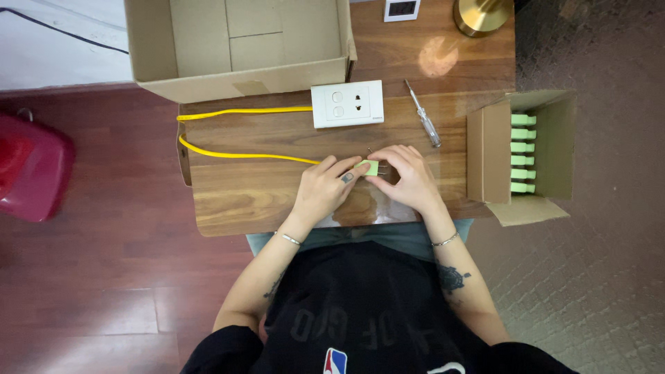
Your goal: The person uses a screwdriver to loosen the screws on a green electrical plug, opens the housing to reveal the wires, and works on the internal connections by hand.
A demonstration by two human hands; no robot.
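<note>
Nearest to us, our forearms come up over the front edge of the wooden table (228, 201), a thin bracelet on each wrist. Our left hand (324, 188) and right hand (410, 179) meet near the middle of the tabletop, and between their fingertips we pinch a small light-green plug (370, 167). The left thumb and forefinger close on its left end, the right fingers curl tight around its right side, so both grips are narrow and closed on the plug. It sits just above the table surface; we cannot tell whether it touches the wood.

A yellow cable (235, 154) runs from the plug leftward across the table, loops at the left edge and comes back along the far side to a white wall socket plate (347, 104) lying flat just beyond our hands. To the right of the plate lies a screwdriver (424, 115) with a clear handle, slanted. At the right edge a small cardboard box (547, 138) lies open, with a row of green plugs (523, 154) inside. Farther off stands a large open cardboard box (239, 48), beside it a small white display (402, 9) and a brass lamp base (481, 15).
</note>
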